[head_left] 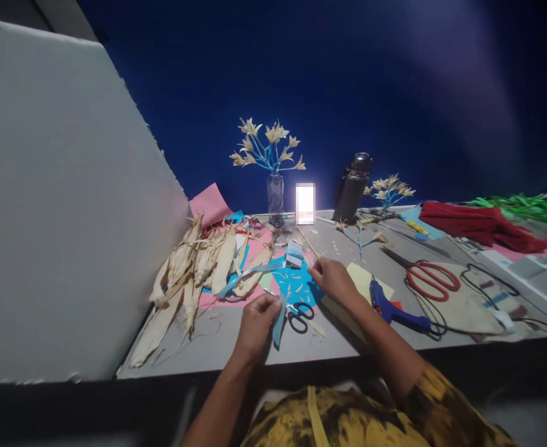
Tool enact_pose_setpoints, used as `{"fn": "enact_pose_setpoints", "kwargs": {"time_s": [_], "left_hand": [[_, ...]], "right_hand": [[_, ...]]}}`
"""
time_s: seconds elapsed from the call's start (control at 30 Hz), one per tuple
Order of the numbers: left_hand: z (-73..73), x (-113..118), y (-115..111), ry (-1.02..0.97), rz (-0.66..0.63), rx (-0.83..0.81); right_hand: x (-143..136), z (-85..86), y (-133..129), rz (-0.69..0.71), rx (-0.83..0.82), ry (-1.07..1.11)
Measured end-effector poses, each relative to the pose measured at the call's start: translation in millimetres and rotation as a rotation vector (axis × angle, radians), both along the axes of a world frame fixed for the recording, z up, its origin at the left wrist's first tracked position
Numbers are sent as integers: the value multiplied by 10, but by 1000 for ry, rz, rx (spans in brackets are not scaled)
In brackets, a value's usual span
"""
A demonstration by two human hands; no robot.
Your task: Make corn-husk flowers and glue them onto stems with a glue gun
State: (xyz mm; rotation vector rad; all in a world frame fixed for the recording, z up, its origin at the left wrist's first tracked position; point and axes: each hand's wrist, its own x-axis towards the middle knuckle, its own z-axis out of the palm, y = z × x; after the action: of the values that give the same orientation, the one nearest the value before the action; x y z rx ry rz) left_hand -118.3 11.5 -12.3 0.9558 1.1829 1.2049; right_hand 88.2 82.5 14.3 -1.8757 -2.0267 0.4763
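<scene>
My left hand (257, 320) is closed in a pinch on a light blue strip (279, 326), which hangs down from the fingertips. My right hand (333, 279) is closed at the near end of a thin pale stick (308, 240) that slants away toward the back. Between the hands lie small scissors (301, 318) with black handles. Behind them, small pale slivers are scattered on a blue sheet (286, 280). A light blue roll or pack (294, 254) sits just beyond, with a long blue ribbon (249, 273) trailing left.
Dried corn husks (194, 267) heap on the left near a white wall (59, 205). A glass vase (275, 202) of husk flowers, a bright light (305, 203) and a dark flask (351, 189) stand behind. Rightward lie a blue glue gun (397, 310), red-handled scissors (431, 279) and red cloth (478, 225).
</scene>
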Motion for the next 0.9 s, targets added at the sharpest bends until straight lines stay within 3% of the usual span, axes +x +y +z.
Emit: {"fn": "enact_pose_setpoints", "kwargs": {"time_s": [0.07, 0.2, 0.3, 0.43, 0.5, 0.6, 0.7, 0.9], "left_hand": [[130, -7, 82, 24, 34, 38], [400, 53, 404, 102, -17, 133], [474, 184, 682, 132, -89, 175], [343, 341, 962, 129, -75, 161], [232, 373, 1043, 53, -60, 139], [106, 381, 1084, -113, -78, 114], [85, 381, 1062, -204, -144, 82], [164, 427, 971, -223, -185, 78]], "right_hand": [[-1, -56, 168, -62, -1, -22], [-28, -194, 366, -114, -14, -4], [-9, -217, 390, -136, 12, 68], [97, -125, 276, -163, 88, 218], [160, -75, 166, -111, 62, 375], [239, -36, 4, 33, -156, 910], [290, -26, -78, 63, -331, 1348], [242, -67, -60, 53, -397, 1486]]}}
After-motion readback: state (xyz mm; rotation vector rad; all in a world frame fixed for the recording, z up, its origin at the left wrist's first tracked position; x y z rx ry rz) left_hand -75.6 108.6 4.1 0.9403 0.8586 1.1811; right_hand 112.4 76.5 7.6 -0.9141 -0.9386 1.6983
